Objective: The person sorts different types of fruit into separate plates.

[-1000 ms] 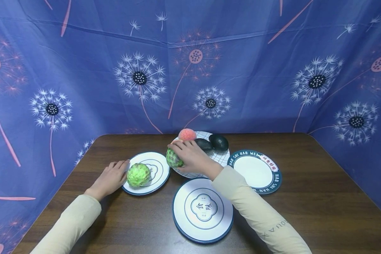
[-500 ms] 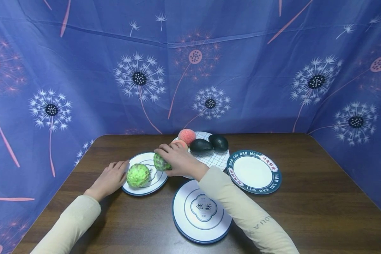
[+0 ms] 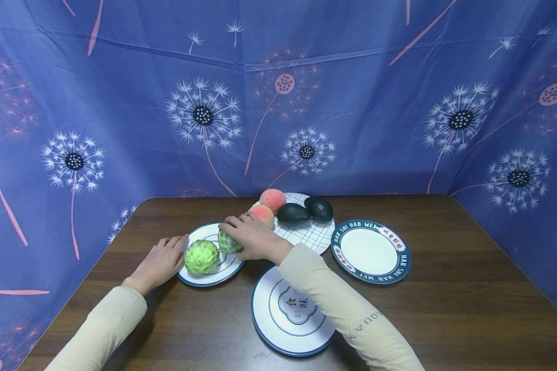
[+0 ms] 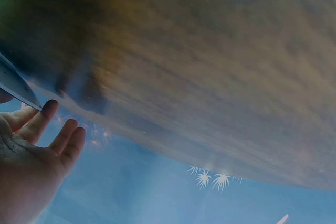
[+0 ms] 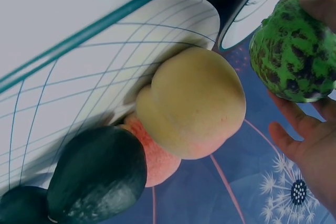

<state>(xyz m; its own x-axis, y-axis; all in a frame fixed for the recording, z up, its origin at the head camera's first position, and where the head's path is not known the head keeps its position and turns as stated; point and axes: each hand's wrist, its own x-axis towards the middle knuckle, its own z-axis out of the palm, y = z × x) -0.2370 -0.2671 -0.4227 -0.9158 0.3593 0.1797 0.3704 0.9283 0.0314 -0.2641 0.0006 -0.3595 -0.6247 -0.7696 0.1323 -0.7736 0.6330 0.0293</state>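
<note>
My right hand (image 3: 255, 238) grips a bumpy green custard apple (image 5: 291, 51) between thumb and fingers, over the right side of the left plate (image 3: 209, 278). A second custard apple (image 3: 201, 256) sits on that plate's left part. At the plate's left rim is my left hand (image 3: 160, 262), its fingertips right at the edge. In the left wrist view its fingers (image 4: 68, 142) look fairly straight, and the plate rim (image 4: 21, 90) meets a fingertip. Beyond the right hand stands a grid-patterned plate (image 3: 313, 237) with two peaches, the nearer peach (image 5: 199, 103) close to that hand.
Two dark avocados (image 3: 293, 212) lie on the grid plate with the farther peach (image 3: 273, 199). To its right is a green-rimmed plate (image 3: 371, 252) with lettering. A stack of white plates (image 3: 290, 330) stands in front, under the right forearm. A patterned blue cloth (image 3: 376, 129) hangs behind the table.
My right hand has carried the custard apple leftward from the grid plate's edge to over the left plate, and lower. The left hand has stayed at the rim.
</note>
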